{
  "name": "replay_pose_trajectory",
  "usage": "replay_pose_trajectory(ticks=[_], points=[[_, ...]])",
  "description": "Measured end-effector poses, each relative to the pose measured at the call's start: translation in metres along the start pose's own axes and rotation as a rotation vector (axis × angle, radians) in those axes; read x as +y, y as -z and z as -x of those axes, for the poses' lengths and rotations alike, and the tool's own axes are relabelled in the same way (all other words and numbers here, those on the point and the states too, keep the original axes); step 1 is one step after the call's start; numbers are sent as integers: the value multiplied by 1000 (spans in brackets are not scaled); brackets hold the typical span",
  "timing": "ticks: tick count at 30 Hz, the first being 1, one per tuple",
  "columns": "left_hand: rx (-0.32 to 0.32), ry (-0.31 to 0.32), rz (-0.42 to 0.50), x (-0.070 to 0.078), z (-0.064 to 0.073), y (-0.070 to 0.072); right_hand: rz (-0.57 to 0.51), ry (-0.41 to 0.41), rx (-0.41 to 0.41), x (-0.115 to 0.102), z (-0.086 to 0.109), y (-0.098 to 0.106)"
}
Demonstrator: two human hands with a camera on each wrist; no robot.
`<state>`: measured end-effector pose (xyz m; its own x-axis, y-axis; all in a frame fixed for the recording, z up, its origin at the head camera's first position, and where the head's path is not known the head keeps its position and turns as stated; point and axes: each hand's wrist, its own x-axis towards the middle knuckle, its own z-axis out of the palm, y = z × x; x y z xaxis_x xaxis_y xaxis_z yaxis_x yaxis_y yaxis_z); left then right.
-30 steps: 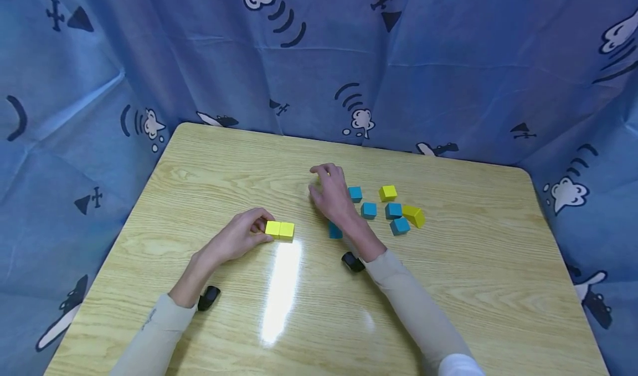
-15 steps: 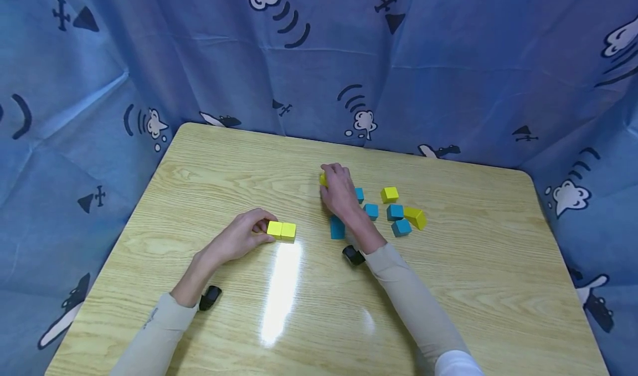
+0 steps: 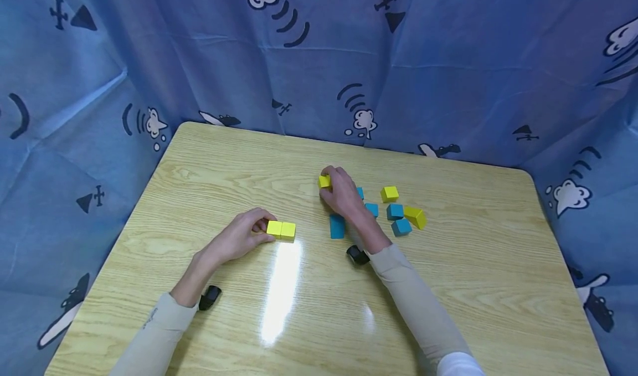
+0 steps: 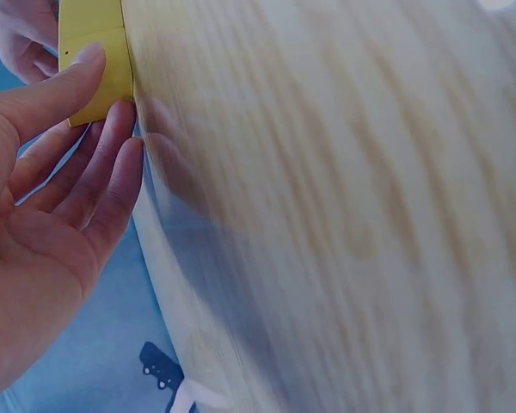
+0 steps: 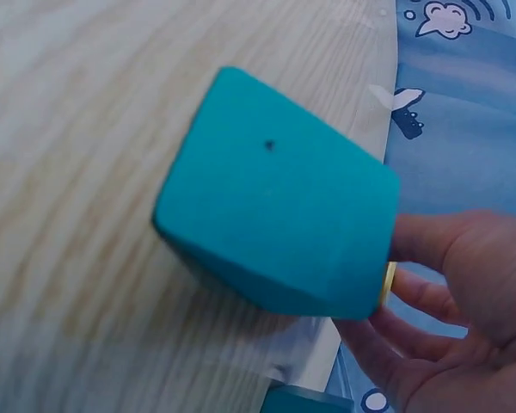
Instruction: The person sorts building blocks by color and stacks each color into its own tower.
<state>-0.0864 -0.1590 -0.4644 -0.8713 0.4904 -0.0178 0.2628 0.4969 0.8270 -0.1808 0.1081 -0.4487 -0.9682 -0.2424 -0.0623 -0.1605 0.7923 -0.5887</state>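
Two yellow cubes stand side by side on the table, their faces touching. My left hand [image 3: 241, 236] pinches the left yellow cube [image 3: 274, 228] between thumb and fingers; the right yellow cube [image 3: 288, 231] sits against it. Farther back, my right hand [image 3: 344, 194] grips another yellow block [image 3: 324, 182] at its fingertips. In the right wrist view a large teal block [image 5: 279, 198] hides most of that yellow block. On the table below the right hand lies a blue block [image 3: 336, 227].
Right of the right hand are several blue cubes [image 3: 395, 212], a yellow cube [image 3: 389, 194] and a yellow wedge-like block [image 3: 415, 217]. One blue cube [image 3: 360, 192] is partly hidden by the hand. A patterned blue cloth [image 3: 309, 88] hangs behind the wooden table [image 3: 473, 287].
The right hand first reached over the yellow block, then closed on it and has drawn slightly back to the right, showing more of the block. The left hand has stayed put.
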Motion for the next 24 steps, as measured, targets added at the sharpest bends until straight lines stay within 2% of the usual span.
replay_pose_trajectory(ticks=[14,20,24], points=[[-10,4,-11,1,0,2,-85,134,-60,3,16,0],[-5,2,-14,1,0,1,-187,154,-76,-1,26,-1],[0,6,-15,0,0,0,-214,156,-79,-5,31,-1]])
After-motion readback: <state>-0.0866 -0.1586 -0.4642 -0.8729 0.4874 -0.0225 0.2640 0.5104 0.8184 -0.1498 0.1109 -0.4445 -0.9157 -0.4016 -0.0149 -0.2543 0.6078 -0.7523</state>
